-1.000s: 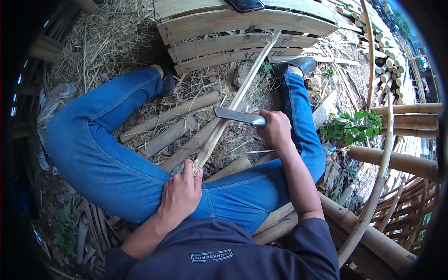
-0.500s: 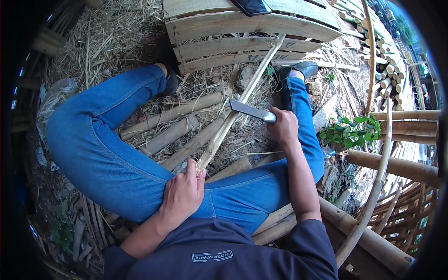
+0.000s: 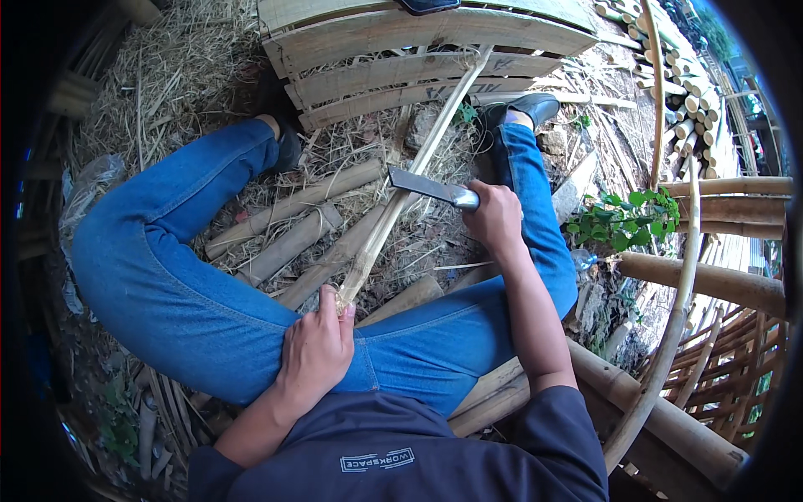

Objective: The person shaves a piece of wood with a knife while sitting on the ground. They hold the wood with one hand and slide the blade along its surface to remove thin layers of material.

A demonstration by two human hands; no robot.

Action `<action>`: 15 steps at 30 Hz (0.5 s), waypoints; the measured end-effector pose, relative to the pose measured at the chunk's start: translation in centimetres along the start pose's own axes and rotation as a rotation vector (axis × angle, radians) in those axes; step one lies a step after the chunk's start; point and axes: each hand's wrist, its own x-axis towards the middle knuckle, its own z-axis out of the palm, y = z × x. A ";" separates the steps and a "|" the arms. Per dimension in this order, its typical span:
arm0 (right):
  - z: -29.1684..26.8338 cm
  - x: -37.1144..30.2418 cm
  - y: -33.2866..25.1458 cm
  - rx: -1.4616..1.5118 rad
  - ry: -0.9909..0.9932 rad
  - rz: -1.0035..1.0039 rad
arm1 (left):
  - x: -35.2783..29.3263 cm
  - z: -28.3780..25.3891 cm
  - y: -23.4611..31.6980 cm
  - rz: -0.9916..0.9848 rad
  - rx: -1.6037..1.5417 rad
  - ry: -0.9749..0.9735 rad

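My left hand (image 3: 318, 347) is closed around the near end of a long, pale bamboo strip (image 3: 376, 238), close to my lap. The strip slants away between my legs, and its far end lies against a wooden slatted crate (image 3: 360, 52). A knife (image 3: 422, 186) with a broad, dark, flat blade and a metal collar is gripped in my right hand (image 3: 495, 216), which hides most of its handle. Its blade lies crosswise over the strip, about midway along, with the tip poking past the strip's left side.
Cut bamboo lengths (image 3: 293, 205) and straw (image 3: 184, 84) cover the ground between and beyond my legs. A dark phone (image 3: 428, 5) rests on the crate. To the right are a leafy plant (image 3: 627, 219), bamboo rails (image 3: 703, 283) and stacked poles (image 3: 690, 117).
The whole view has shifted slightly, moving the scene left and up. The knife blade reaches a little farther left across the strip. Both hands keep their holds.
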 end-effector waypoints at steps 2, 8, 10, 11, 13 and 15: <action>0.1 -0.1 -0.2 -0.015 -0.003 0.008 | 0.1 0.0 -0.2 0.003 -0.049 -0.017; 0.9 -1.1 -2.2 0.061 0.056 -0.281 | 0.0 0.2 -0.6 -0.009 -0.009 -0.004; 1.0 -1.1 -2.8 0.102 0.081 -0.275 | -0.1 0.1 -0.4 0.000 -0.017 0.003; 1.2 -0.9 -2.5 0.110 0.104 -0.241 | -0.1 0.1 -0.3 0.010 -0.026 0.009; 0.8 -0.3 -1.0 -0.018 0.124 -0.057 | 0.1 0.0 -0.2 0.009 -0.030 -0.007; 0.7 0.0 -0.7 -0.018 0.132 -0.084 | 0.1 0.0 -0.2 0.009 -0.033 -0.019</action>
